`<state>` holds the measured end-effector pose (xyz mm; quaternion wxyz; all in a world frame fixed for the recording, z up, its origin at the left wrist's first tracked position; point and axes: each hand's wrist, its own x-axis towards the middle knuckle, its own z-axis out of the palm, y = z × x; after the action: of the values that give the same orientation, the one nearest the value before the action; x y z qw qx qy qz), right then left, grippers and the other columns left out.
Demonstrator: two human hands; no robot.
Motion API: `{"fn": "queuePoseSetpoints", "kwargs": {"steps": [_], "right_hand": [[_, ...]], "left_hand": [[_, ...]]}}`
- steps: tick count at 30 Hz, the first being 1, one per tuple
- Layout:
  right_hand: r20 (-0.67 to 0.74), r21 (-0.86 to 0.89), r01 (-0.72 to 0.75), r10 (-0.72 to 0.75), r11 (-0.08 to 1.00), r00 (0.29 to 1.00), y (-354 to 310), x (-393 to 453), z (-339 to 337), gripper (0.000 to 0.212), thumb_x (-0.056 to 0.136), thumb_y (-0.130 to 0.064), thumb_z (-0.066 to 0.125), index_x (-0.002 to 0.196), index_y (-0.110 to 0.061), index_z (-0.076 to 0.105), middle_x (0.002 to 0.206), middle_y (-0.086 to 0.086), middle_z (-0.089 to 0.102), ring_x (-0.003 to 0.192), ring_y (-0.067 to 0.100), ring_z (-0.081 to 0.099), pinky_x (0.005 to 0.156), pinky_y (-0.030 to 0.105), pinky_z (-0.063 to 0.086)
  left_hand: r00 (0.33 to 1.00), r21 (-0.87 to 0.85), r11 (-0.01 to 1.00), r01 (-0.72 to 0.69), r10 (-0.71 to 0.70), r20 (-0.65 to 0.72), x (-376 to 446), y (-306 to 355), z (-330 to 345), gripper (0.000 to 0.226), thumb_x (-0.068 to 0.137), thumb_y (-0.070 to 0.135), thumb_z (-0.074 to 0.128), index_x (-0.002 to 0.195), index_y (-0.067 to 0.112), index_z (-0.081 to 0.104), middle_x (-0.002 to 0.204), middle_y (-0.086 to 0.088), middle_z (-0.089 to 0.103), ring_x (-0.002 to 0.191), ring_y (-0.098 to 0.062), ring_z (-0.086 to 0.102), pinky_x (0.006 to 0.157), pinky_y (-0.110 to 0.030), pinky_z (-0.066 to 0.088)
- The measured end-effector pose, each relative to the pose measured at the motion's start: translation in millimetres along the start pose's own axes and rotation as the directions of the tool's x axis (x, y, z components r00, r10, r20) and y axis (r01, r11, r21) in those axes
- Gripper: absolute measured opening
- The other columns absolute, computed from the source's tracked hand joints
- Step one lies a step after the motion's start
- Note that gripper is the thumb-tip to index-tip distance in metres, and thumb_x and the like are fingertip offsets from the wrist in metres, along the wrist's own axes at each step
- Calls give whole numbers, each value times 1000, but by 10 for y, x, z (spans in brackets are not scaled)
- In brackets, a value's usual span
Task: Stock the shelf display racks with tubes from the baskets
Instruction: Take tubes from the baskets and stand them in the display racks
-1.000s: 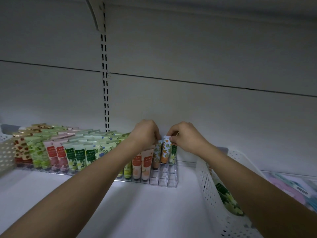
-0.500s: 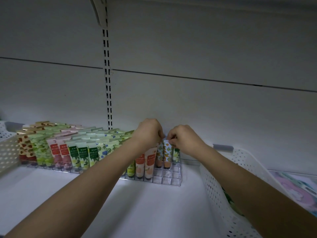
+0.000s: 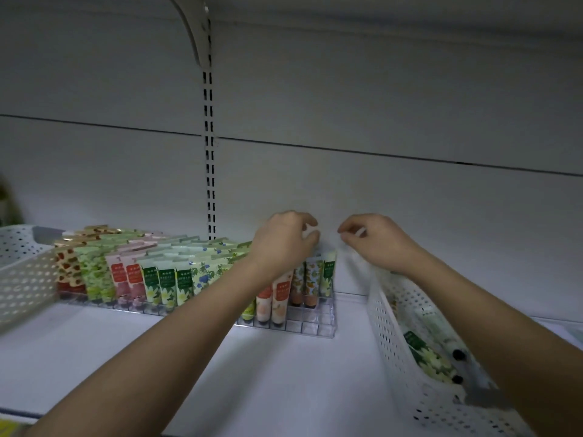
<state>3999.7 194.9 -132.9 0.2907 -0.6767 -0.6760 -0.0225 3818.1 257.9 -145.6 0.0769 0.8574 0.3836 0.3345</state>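
Stocking tubes (image 3: pixel 328 272) in our clear rack (image 3: pixel 315 326).
Left hand (image 3: pixel 284 244) curls over the tubes, grip unclear; right hand (image 3: pixel 375 241) hovers, fingers loosely curled, holding nothing.

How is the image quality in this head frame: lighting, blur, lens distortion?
Head view: dim, bluish light, no glare; the white perforated plastic basket and left-edge basket look smeared; the clear plastic grid rack and its printed tubes stay fairly sharp; wide-angle bending curves the white shelf back panel's seam; fingertips of the right hand blur.
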Motion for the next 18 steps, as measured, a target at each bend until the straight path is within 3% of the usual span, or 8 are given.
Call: {"fn": "queuePoseSetpoints", "kwargs": {"steps": [9, 18], "right_hand": [[135, -68, -139, 147, 988, 980, 225, -452, -549, 20, 95, -34, 58, 106, -23, 72, 105, -4, 69, 95, 10, 62, 87, 28, 47], [118, -17, -271, 271, 962, 955, 475, -1059, -922, 19, 94, -33, 59, 108, -27, 70, 98, -10, 68, 83, 1, 61, 68, 16, 43]], "left_hand": [[989, -52, 992, -111, 115, 92, -222, 474, 107, 35, 94, 44, 52, 126, 31, 60, 119, 4, 64, 109, -18, 57, 88, -31, 46], [958, -157, 967, -199, 226, 175, -300, 990, 503, 33, 90, 35, 58, 122, 30, 63, 113, 4, 64, 105, -16, 56, 86, -28, 42]]}}
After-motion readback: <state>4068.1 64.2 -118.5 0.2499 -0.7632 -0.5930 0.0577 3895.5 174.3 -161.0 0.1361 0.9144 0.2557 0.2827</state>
